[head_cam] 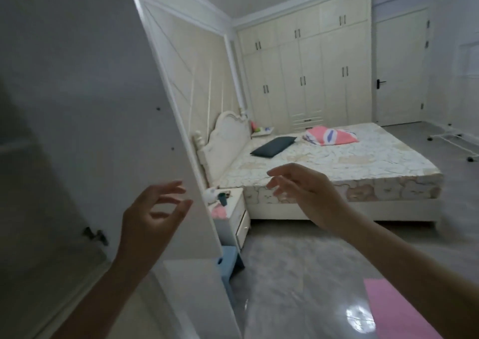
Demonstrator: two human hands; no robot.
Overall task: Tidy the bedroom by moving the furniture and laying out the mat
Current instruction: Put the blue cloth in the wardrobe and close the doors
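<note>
Both hands raised and empty, fingers loosely spread — left hand (153,217) close against white door panel (85,121), right hand (303,191) out in open air; pink mat (394,310) flat on floor, low right — nearer right hand, long axis running away toward bed (337,162).
</note>
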